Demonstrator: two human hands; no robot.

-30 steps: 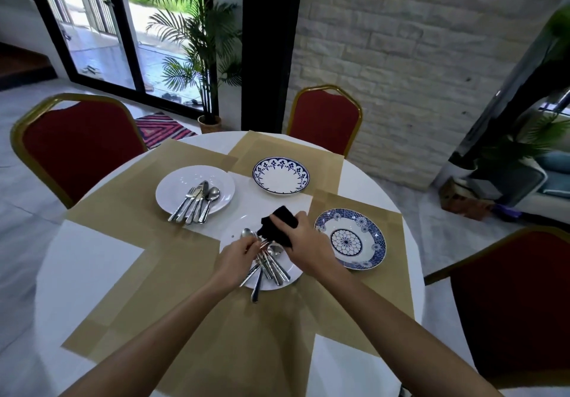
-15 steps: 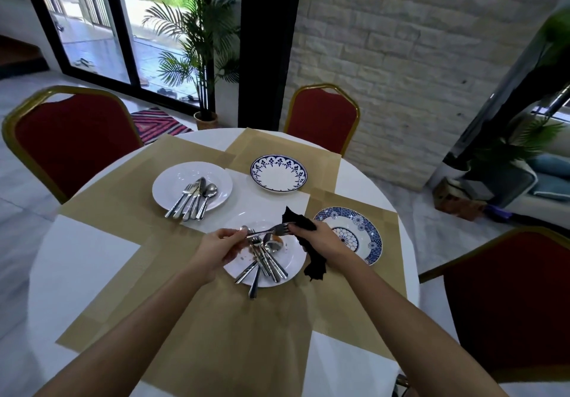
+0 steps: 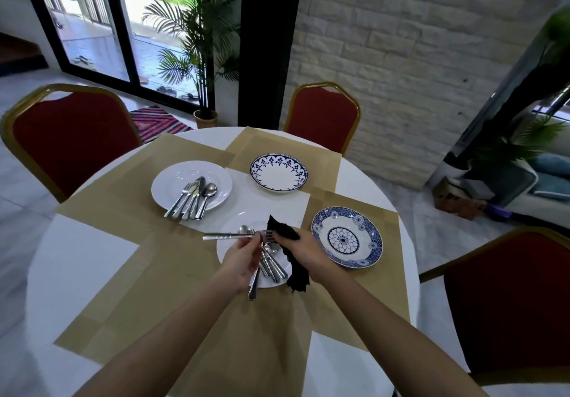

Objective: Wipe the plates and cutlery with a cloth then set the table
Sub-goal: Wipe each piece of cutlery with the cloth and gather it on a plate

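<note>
The fork (image 3: 228,236) is held flat in the air, lying sideways. Its long handle points out to the left of the left grip. Its prongs point right, into the right grip. The left grip (image 3: 243,261) pinches the fork near its neck with thumb and fingertips. The right grip (image 3: 305,255) is closed on a black cloth (image 3: 285,231), and the cloth touches the prongs. One end of the cloth hangs down under the right grip.

Just below both grips sits a white plate (image 3: 256,218) with a pile of cutlery (image 3: 273,268) on it. One handle from the pile sticks out over the plate's near rim, below the left grip. Up and left of the left grip is a second white plate (image 3: 166,187) with other cutlery (image 3: 194,196) on it. Beyond the grips is a blue-rimmed plate (image 3: 279,177). Just right of the right grip is a blue patterned plate (image 3: 347,238). All the plates rest on tan mats (image 3: 123,273) on the round white tabletop (image 3: 77,258).
</note>
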